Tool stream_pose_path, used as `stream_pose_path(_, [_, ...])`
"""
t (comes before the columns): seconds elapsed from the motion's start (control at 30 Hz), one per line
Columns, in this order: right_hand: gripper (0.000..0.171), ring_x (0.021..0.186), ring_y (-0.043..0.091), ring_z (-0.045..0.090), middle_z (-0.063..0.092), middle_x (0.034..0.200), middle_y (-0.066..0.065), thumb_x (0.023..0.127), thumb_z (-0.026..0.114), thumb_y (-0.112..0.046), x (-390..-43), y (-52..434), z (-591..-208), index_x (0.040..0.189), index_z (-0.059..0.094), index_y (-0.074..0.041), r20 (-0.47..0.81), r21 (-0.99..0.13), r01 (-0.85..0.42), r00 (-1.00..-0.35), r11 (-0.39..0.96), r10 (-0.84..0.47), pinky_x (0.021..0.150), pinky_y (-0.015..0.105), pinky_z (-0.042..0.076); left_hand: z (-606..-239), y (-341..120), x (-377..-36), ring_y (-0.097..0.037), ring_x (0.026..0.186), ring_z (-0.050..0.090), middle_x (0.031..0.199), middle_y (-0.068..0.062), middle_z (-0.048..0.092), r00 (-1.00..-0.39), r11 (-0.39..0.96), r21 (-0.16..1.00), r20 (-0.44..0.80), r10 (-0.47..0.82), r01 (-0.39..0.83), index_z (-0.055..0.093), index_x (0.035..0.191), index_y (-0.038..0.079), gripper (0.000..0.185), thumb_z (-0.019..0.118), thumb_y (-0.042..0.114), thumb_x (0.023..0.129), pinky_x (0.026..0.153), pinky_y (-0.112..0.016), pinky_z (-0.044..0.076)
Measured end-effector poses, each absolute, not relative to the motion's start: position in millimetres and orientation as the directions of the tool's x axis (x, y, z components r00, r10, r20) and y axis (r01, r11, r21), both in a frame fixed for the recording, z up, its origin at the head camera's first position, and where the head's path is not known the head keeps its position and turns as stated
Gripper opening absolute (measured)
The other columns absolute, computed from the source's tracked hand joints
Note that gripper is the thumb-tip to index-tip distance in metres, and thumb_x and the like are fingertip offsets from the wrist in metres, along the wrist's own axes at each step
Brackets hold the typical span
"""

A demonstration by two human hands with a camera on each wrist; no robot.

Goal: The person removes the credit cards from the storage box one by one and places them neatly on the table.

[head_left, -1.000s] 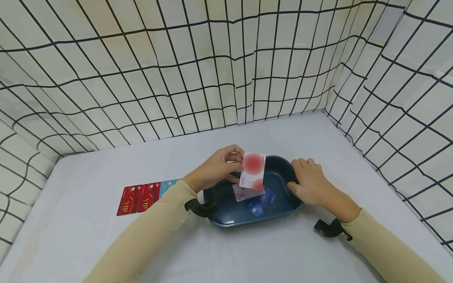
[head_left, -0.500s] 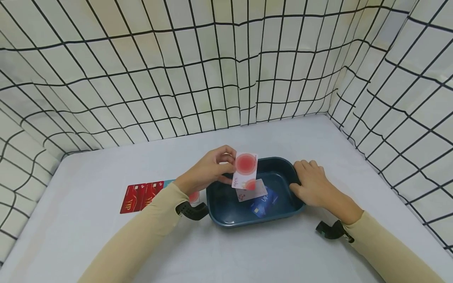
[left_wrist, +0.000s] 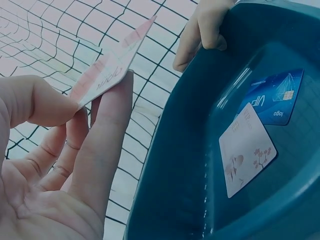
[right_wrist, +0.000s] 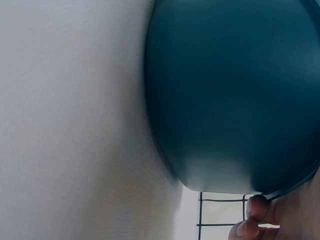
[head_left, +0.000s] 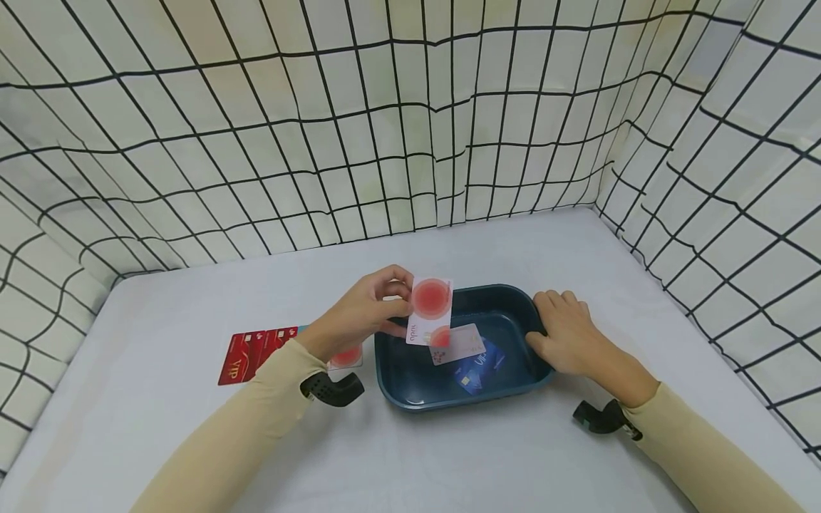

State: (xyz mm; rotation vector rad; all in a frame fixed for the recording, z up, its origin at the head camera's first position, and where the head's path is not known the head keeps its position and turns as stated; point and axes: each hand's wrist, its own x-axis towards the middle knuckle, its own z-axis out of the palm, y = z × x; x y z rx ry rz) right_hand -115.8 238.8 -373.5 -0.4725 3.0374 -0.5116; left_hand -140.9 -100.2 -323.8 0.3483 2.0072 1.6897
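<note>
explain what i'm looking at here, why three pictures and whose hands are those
These are a person's two bare hands, filmed by three cameras at once: one worn on the head looking down, and one on each wrist. The left hand pinches a white card with red circles above a dark blue tub. The right hand has its grip on the tub's rim. Inside the tub lie a pale floral card and a blue VIP card. Red VIP cards lie on the white table, left of the tub.
</note>
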Motion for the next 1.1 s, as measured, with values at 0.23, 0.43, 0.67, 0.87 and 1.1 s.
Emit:
stream_pose_path(0.23, [0.03, 0.091, 0.029, 0.04, 0.055, 0.1, 0.014, 0.088, 0.058, -0.023, -116.2, 238.4, -373.0, 0.109, 0.053, -0.002, 0.023, -0.325, -0.291, -0.954, 0.9, -0.3, 0.074, 0.039, 0.027, -324.2, -110.3, -136.9, -0.028, 0.113, 0.063, 0.115, -0.009, 0.06, -0.856, 0.22, 0.97, -0.203, 0.476, -0.107, 0.051, 0.125, 0.013, 0.031, 0.063, 0.012, 0.097, 0.087, -0.045, 0.064])
stream_pose_path(0.43, [0.029, 0.091, 0.03, 0.04, 0.055, 0.099, 0.014, 0.088, 0.058, -0.023, -116.5, 238.4, -373.4, 0.108, 0.053, -0.002, 0.028, -0.324, -0.292, -0.954, 0.9, -0.299, 0.074, 0.039, 0.027, -326.0, -119.8, -132.6, -0.029, 0.116, 0.062, 0.117, -0.009, 0.06, -0.864, 0.213, 0.969, -0.213, 0.457, -0.127, 0.051, 0.124, 0.014, 0.031, 0.064, 0.013, 0.096, 0.089, -0.047, 0.064])
stream_pose_path(0.67, [0.031, 0.091, 0.03, 0.04, 0.056, 0.1, 0.014, 0.087, 0.058, -0.023, -115.6, 238.8, -373.5, 0.109, 0.054, -0.002, 0.034, -0.322, -0.297, -0.952, 0.899, -0.303, 0.073, 0.039, 0.027, -327.7, -132.9, -128.2, -0.029, 0.117, 0.062, 0.122, -0.01, 0.061, -0.88, 0.219, 0.966, -0.218, 0.421, -0.134, 0.05, 0.128, 0.014, 0.037, 0.067, 0.014, 0.096, 0.089, -0.047, 0.064])
stream_pose_path(0.87, [0.032, 0.091, 0.03, 0.041, 0.056, 0.1, 0.014, 0.088, 0.058, -0.022, -115.1, 238.6, -372.9, 0.111, 0.055, -0.001, 0.034, -0.318, -0.298, -0.952, 0.9, -0.303, 0.074, 0.039, 0.027, -331.3, -145.4, -124.3, -0.028, 0.115, 0.063, 0.12, -0.009, 0.062, -0.892, 0.221, 0.966, -0.214, 0.397, -0.133, 0.049, 0.129, 0.012, 0.037, 0.067, 0.014, 0.096, 0.089, -0.045, 0.064])
stream_pose_path(1.1, [0.033, 0.091, 0.03, 0.041, 0.057, 0.102, 0.015, 0.088, 0.058, -0.023, -115.2, 239.1, -372.5, 0.112, 0.055, -0.001, 0.039, -0.299, -0.299, -0.953, 0.906, -0.301, 0.074, 0.04, 0.028, -338.6, -160.5, -119.0, -0.028, 0.115, 0.062, 0.125, -0.01, 0.063, -0.91, 0.256, 0.953, -0.245, 0.334, -0.163, 0.049, 0.128, 0.013, 0.036, 0.067, 0.017, 0.097, 0.09, -0.04, 0.063])
